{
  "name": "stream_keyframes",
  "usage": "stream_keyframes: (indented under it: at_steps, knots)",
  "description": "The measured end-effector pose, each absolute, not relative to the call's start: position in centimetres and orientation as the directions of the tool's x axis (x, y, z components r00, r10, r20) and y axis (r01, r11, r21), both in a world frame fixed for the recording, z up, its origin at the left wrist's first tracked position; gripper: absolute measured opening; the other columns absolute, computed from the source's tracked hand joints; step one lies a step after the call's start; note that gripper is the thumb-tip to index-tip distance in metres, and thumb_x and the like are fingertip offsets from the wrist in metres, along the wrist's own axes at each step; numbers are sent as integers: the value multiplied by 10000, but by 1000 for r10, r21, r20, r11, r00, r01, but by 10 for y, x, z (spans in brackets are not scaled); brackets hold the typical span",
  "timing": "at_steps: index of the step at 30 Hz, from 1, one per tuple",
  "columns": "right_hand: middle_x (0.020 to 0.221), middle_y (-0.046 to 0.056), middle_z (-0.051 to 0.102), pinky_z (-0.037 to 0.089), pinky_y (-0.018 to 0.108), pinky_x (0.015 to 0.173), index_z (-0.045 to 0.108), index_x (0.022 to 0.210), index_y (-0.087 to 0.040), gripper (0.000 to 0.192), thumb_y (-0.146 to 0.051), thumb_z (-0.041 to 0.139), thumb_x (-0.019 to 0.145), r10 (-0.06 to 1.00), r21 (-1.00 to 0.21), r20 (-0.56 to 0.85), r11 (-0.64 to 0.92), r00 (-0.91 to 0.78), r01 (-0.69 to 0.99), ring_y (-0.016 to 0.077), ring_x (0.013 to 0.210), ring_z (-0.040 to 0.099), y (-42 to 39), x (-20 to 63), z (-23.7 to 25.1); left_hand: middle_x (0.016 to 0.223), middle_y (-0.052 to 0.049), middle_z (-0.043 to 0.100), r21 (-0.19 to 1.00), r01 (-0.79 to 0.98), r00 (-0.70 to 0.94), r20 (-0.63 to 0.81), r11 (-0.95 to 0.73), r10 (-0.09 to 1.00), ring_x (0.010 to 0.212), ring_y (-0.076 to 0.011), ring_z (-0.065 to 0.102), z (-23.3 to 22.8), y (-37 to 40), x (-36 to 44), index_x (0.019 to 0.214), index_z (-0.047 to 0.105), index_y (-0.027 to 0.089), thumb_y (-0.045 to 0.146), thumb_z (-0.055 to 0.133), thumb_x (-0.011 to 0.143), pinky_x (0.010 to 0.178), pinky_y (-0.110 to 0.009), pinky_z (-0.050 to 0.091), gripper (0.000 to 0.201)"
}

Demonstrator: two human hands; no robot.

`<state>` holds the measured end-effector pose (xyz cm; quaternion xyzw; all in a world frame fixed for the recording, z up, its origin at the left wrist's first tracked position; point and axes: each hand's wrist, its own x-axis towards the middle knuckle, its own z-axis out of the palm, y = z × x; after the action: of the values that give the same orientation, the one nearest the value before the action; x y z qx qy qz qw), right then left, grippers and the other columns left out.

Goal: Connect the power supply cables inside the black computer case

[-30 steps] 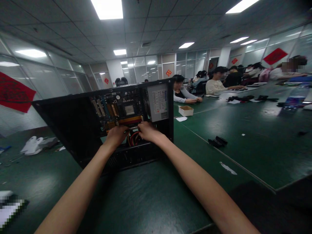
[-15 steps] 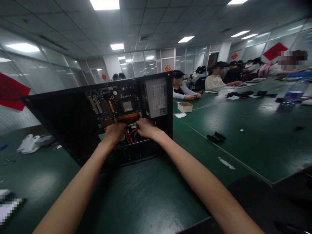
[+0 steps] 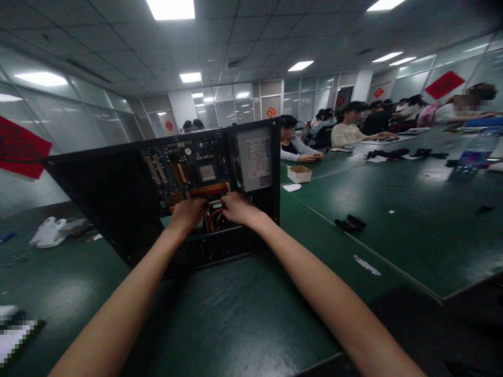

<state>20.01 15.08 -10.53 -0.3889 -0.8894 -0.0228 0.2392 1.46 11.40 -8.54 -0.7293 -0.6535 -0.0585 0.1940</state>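
Inside the open computer case (image 3: 129, 204), both hands are sunk into the lower corner where a loop of red cables (image 3: 213, 220) lies just under the motherboard (image 3: 188, 170). The left hand (image 3: 189, 213) is curled with its fingers tucked down at the cables' left side; the right hand (image 3: 236, 207) is bent at the knuckles just right of them, fingertips pointing in toward the board's orange edge strip. Whether either hand actually pinches a cable or connector cannot be told, since the fingertips are hidden.

Compared with half a second ago, the hands have barely shifted: the right hand has dropped slightly from the orange strip toward the cable loop, and the left sits a touch closer to it. The small movement suggests fine work at one spot, likely seating or freeing a plug, rather than a reach elsewhere.

Directly above the right hand sits the grey power supply (image 3: 256, 159). Beyond the right forearm, on the green bench (image 3: 251, 314), lie black parts (image 3: 349, 222) and a small white box (image 3: 299, 174); other people sit further off.
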Motion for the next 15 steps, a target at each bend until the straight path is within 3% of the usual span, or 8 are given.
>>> stream_keyframes:
  at_steps: [15]
  knots:
    - [1072, 123, 667, 449, 283, 821, 683, 980, -147, 153, -209, 601, 866, 627, -108, 411, 754, -662, 648, 236, 1025, 623, 149, 200, -103, 1094, -96, 745, -194, 980, 100, 312, -40, 945, 1002, -330, 682, -83, 119, 16, 1121, 736, 275, 352, 462, 905, 773, -381, 504, 358]
